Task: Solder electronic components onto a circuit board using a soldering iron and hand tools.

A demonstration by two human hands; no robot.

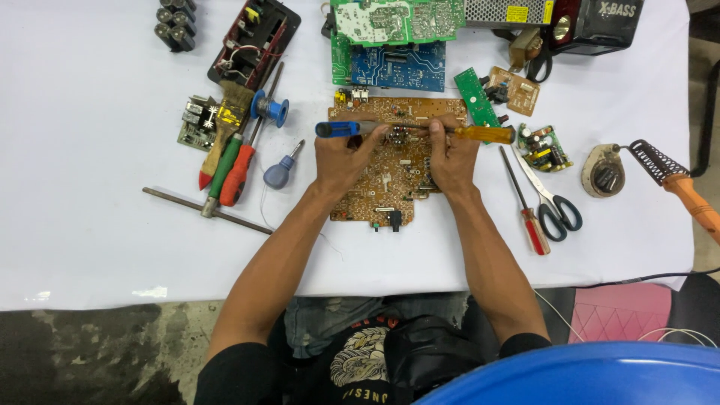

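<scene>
Brown circuit board [390, 161] lies flat mid-table on the white tabletop [90, 225], both hands on top of it. Left hand [341, 157] is curled around a blue-handled tool [337, 129]; right hand [450, 157] is curled around an amber-handled screwdriver [484, 133]. Fingers of both are closed tight on the handles.

Both tools lie roughly horizontal, long axes left-right, tips pointing inward and meeting over the board's upper middle; the exact contact point is too small to tell. Blue handle sticks out left, amber handle sticks out right.

Clutter around: left of the board a small blue-grey screwdriver [279, 172], a red-and-green-handled pair of tools [229, 172], a worn brush [225, 120], a blue solder spool [271, 109] and a long metal rod [206, 210]. Above the board are a blue circuit board [397, 67] and a green circuit board [394, 19]. On the right: a narrow green board [476, 97], scissors [555, 206], a red-handled screwdriver [529, 217] and a soldering iron with orange handle [686, 187] beside its round stand [604, 172]. Nothing lies across the brown board but the hands and tools.

The person sits at the table edge; a blue round rim [585, 375] shows at bottom right, with stained dark floor [90, 352] at bottom left.
</scene>
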